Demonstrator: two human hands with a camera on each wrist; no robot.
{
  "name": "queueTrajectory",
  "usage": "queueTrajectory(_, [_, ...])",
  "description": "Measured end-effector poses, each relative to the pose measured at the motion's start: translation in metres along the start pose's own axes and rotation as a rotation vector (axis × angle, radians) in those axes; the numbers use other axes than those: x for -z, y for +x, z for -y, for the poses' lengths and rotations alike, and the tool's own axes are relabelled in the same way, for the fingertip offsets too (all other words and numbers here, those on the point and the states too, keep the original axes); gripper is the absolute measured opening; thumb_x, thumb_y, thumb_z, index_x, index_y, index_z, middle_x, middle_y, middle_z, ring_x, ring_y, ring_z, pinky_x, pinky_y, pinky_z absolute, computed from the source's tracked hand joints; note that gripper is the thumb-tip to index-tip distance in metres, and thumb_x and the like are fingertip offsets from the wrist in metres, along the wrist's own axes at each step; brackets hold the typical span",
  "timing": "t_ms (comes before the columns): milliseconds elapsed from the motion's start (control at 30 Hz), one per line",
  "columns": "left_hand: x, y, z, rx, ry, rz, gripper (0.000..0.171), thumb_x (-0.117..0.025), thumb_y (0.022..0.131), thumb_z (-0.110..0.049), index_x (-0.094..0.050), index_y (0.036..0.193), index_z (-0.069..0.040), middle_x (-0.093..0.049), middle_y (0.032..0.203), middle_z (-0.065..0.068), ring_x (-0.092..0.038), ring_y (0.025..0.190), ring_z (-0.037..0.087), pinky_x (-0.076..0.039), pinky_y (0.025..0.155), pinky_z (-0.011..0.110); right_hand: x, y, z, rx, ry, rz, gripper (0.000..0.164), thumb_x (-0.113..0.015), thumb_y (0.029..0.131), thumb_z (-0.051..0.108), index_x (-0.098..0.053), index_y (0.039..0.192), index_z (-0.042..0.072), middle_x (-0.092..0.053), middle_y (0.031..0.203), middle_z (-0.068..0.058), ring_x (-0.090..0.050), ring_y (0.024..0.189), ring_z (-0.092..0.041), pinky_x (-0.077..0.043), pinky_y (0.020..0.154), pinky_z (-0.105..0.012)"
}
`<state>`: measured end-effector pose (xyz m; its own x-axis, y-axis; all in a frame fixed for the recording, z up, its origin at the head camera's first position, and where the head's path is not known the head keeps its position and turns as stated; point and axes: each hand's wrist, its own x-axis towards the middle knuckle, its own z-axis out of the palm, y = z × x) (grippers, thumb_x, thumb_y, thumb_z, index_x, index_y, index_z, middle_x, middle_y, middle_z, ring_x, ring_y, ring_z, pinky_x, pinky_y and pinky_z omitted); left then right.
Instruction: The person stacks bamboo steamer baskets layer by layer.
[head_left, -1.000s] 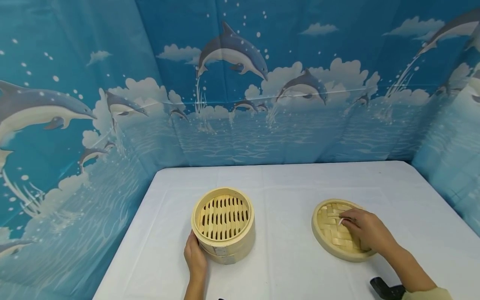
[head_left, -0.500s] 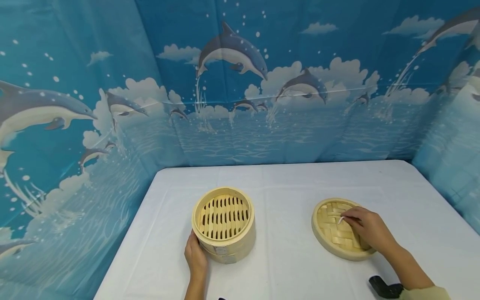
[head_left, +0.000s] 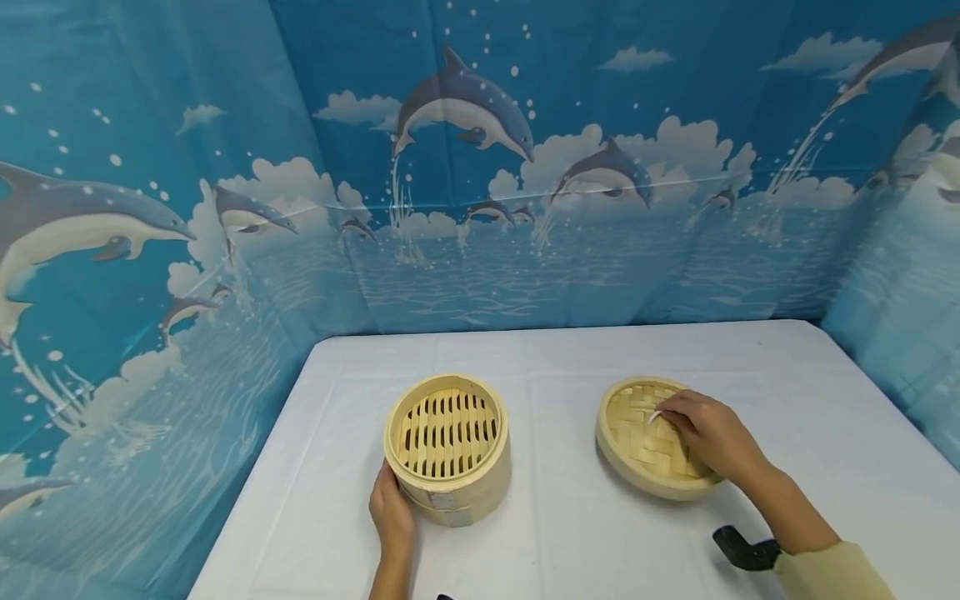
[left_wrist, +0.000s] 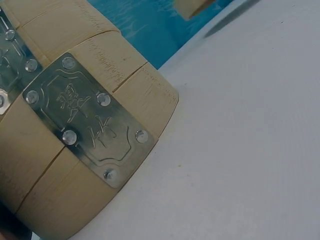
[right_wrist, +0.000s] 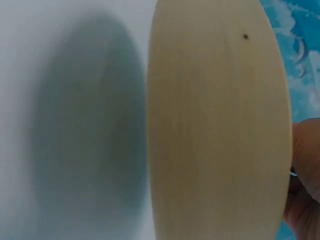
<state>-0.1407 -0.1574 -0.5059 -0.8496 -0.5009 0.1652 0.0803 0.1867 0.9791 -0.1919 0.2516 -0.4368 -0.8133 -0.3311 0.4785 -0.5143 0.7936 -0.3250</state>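
A round bamboo steamer (head_left: pixel 480 475) with a slatted inner floor stands left of the table's middle. My left hand (head_left: pixel 392 512) holds its near left side; part of the fingers is hidden behind the wall. Close up in the left wrist view, a riveted metal plate (left_wrist: pixel 90 120) joins the steamer's bamboo band. Off to the right, my right hand (head_left: pixel 708 433) pinches the small white loop handle (head_left: pixel 655 416) of the woven bamboo lid (head_left: pixel 637 446). The lid hangs above the tabletop, its shadow apart from its rim in the right wrist view.
A white cloth covers the table (head_left: pixel 555 533). Blue dolphin-print curtains (head_left: pixel 480 275) hang behind it and at both sides. A black strap-like piece (head_left: pixel 746 550) sits by the right wrist.
My right hand has raised the lid off the table and moved it a little left and away from me. The left hand and the steamer have stayed in place.
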Motion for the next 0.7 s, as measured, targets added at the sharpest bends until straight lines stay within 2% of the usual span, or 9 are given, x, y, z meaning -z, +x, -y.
queueTrajectory(167, [0.0,0.0,0.001,-0.012,0.003,-0.004,0.047,-0.02,0.102,-0.019,-0.039,0.131,0.013,-0.039,0.136,0.023,-0.034,0.128,0.034,-0.027,0.107,0.043,0.007,0.045,0.029,0.068,0.046,0.006,0.014,-0.065,0.081,-0.005,-0.069,0.093,0.0,-0.066,0.09,-0.01,-0.062,0.086,-0.029,-0.054,0.073,-0.045])
queueTrajectory(367, [-0.001,-0.001,0.001,-0.001,-0.002,0.01,0.047,-0.02,0.102,-0.019,-0.038,0.131,0.012,-0.038,0.138,0.022,-0.033,0.129,0.034,-0.027,0.108,0.043,0.006,0.093,0.079,0.158,0.153,0.001,0.015,-0.063,0.084,-0.003,-0.069,0.096,0.001,-0.066,0.096,-0.01,-0.061,0.091,-0.026,-0.054,0.076,-0.04])
queueTrajectory(533, [-0.001,-0.002,0.001,-0.004,0.001,0.004,0.047,-0.02,0.102,-0.019,-0.038,0.131,0.013,-0.038,0.137,0.023,-0.032,0.129,0.035,-0.026,0.108,0.044,-0.008,0.118,0.123,0.27,0.219,0.032,0.013,-0.063,0.085,-0.002,-0.069,0.096,0.002,-0.066,0.096,-0.007,-0.061,0.094,-0.023,-0.053,0.081,-0.035])
queueTrajectory(700, [-0.001,0.0,0.001,-0.01,-0.001,-0.01,0.046,-0.021,0.102,-0.018,-0.039,0.13,0.013,-0.04,0.136,0.023,-0.034,0.128,0.034,-0.027,0.107,0.043,-0.025,0.129,0.156,0.386,0.261,0.097,0.012,-0.063,0.085,0.0,-0.069,0.094,0.004,-0.066,0.094,-0.004,-0.061,0.095,-0.019,-0.052,0.084,-0.028])
